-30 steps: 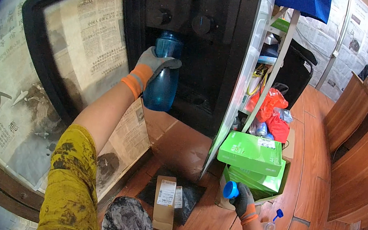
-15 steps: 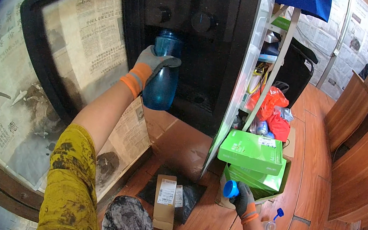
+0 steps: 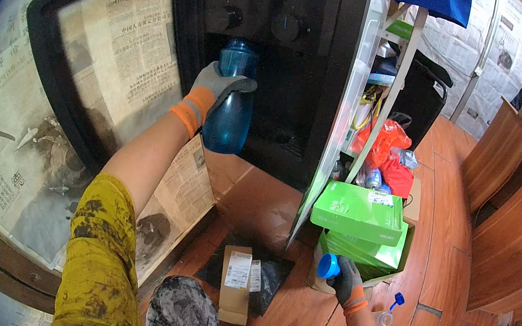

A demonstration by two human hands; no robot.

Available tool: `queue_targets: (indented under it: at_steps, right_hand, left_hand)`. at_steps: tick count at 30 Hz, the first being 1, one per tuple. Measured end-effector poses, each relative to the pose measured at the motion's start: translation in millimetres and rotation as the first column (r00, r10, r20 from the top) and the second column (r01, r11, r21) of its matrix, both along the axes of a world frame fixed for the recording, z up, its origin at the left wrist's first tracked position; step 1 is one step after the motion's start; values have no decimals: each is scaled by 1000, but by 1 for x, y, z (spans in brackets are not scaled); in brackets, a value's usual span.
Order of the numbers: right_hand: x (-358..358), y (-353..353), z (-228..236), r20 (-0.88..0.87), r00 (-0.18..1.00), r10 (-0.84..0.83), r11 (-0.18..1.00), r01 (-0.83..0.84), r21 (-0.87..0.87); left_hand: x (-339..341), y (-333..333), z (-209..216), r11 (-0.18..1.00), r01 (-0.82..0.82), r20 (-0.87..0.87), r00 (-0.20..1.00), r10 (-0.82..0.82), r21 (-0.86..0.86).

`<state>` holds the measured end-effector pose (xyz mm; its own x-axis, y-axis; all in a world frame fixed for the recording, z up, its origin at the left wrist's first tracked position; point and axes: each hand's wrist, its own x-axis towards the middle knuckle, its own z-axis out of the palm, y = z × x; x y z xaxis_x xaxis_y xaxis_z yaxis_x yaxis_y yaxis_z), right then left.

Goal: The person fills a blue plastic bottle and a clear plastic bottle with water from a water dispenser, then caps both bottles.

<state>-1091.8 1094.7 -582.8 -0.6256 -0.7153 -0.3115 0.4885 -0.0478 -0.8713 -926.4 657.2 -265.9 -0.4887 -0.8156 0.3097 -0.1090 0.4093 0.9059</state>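
Note:
A translucent blue water bottle (image 3: 230, 120) stands upright in the grip of my left hand (image 3: 219, 83), which wears a grey glove with an orange cuff. The bottle's open top is up under the left knob of a black water dispenser (image 3: 288, 85), whose door (image 3: 41, 9) is swung out to the left. Whether water is running into it I cannot tell. Low on the right, my right hand (image 3: 347, 284), gloved the same way, is closed around a blue bottle cap (image 3: 328, 266). Green boxes are beside that hand.
Two green boxes (image 3: 359, 214) are stacked right of the dispenser, by a shelf with red bags (image 3: 387, 150). A small cardboard box (image 3: 232, 303) lies on black plastic on the floor. A clear container with a blue lid (image 3: 383, 318) stands at right, and wooden desks (image 3: 517, 240) beyond.
Both hands keep their grips on the bottle and the cap. The bottle is a touch higher; otherwise the view has barely shifted.

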Motion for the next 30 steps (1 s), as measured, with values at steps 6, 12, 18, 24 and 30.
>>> queue_targets:
  at_steps: [6, 12, 18, 24, 30]
  right_hand:
    - [0, -1, -1, 4, 1000, -17, 999, 17, 36]
    - [-1, -2, -5, 35, 999, -32, 999, 31, 25]
    - [-3, -1, -8, 22, 1000, -16, 999, 15, 39]
    - [-1, 0, -7, -19, 1000, -18, 1000, 18, 25]
    - [0, -2, -6, 20, 999, -31, 999, 30, 15]
  left_hand:
    - [-3, -8, -3, 998, -2, -34, 999, 4, 61]
    - [-3, -15, -6, 998, 38, -36, 999, -37, 41]
    - [-3, -15, -6, 999, 15, -8, 1000, -14, 47]
    - [-3, -18, -9, 998, 39, -35, 999, -38, 43]
    - [-2, -18, -11, 999, 46, -54, 998, -45, 19]
